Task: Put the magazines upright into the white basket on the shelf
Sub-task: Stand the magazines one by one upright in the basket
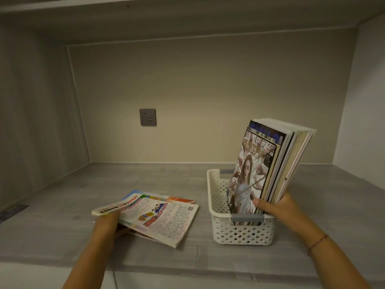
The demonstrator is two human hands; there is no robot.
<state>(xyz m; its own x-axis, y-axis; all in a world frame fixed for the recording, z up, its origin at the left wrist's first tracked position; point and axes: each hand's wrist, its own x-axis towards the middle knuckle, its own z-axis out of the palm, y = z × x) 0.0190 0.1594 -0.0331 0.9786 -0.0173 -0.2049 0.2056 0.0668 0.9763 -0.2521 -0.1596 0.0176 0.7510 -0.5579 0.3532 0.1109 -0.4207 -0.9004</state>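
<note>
Magazines [268, 163] upright in basket [217, 197], tops rightward.

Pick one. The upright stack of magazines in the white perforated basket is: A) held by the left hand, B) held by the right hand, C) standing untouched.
B: the right hand grips the upright stack of magazines in the white perforated plastic basket; the left hand holds a flat colourful magazine.
</note>
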